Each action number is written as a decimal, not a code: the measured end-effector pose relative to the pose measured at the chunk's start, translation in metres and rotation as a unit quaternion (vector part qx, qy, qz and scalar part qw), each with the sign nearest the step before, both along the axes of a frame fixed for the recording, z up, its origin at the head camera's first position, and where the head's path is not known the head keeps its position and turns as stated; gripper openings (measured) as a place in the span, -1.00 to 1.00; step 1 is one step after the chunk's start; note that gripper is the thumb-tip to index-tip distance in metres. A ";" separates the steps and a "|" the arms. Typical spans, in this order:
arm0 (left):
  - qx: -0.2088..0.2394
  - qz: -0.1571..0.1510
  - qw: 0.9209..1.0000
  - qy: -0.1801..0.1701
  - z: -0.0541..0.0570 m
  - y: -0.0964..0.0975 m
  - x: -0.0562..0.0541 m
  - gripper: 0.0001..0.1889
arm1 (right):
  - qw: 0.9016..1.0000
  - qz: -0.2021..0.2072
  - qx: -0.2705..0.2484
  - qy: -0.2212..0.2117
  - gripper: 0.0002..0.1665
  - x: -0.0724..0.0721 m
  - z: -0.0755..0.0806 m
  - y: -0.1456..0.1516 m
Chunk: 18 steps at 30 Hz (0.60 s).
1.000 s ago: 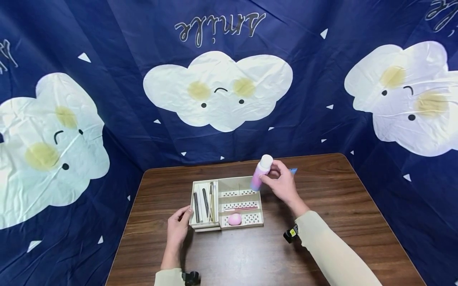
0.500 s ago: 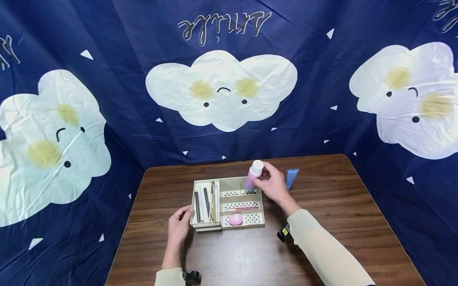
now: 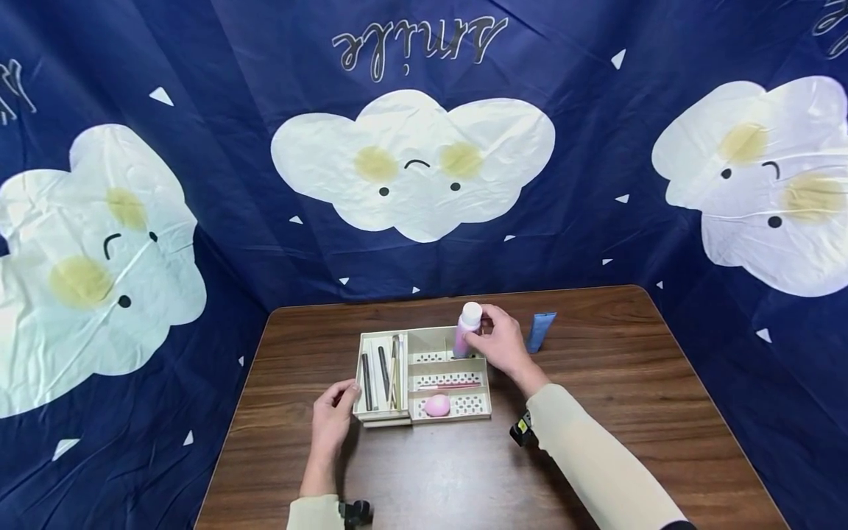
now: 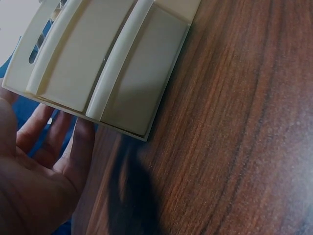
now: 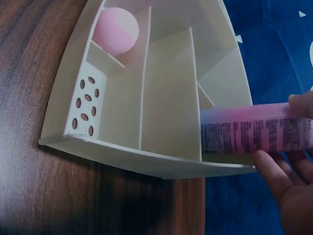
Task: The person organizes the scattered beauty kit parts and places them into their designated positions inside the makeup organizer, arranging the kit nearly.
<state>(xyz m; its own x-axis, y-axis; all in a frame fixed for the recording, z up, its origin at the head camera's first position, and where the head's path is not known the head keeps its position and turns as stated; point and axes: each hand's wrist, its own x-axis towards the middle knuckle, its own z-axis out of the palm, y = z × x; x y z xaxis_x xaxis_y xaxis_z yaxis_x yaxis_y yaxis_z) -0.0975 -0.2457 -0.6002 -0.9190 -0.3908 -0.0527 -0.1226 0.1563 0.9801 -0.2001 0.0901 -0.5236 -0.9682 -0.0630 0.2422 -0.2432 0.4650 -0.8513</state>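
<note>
My right hand (image 3: 506, 342) grips a pink-to-blue bottle (image 3: 464, 338) with a white cap. In the head view it stands nearly upright, with its lower end inside the back right compartment of the cream organizer (image 5: 168, 88). In the right wrist view, thumb and fingers are on either side of the printed bottle (image 5: 254, 132). My left hand (image 3: 331, 416) rests against the organizer's left side. Its fingers (image 4: 80, 147) extend loosely to the outer wall beside two drawer fronts (image 4: 68, 58). A pink makeup sponge (image 3: 437, 405) lies in the front compartment.
The organizer's left section holds dark pencils (image 3: 366, 379) and makeup brushes (image 3: 395, 368). A slim red-handled brush (image 3: 457, 386) lies in the middle compartment. Behind my right hand stands a blue tube (image 3: 540, 331) on the wooden table (image 3: 596, 397). A dark blue cloth (image 3: 583, 243) hangs behind the table.
My right hand has moved left and down, lowering the bottle into the back right compartment and turning it more upright. The blue tube has come into fuller view. My left hand stays put.
</note>
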 end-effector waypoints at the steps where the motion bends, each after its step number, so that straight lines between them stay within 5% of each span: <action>1: 0.001 0.000 1.000 -0.002 0.001 0.000 0.000 -0.78 | 1.000 -0.001 0.011 0.000 -0.44 0.000 -0.001 -0.001; 4: 0.004 -0.006 1.000 -0.010 0.005 0.001 0.001 -0.78 | 0.999 -0.004 0.040 0.002 -0.43 0.000 -0.002 -0.004; 11: -0.002 -0.022 1.000 -0.006 0.036 0.009 0.011 -0.77 | 0.998 -0.007 0.069 -0.009 -0.39 0.004 -0.003 -0.010; 18: 0.004 -0.021 1.000 0.006 0.038 0.011 0.013 -0.78 | 0.995 0.006 0.096 0.013 -0.30 0.007 -0.010 -0.014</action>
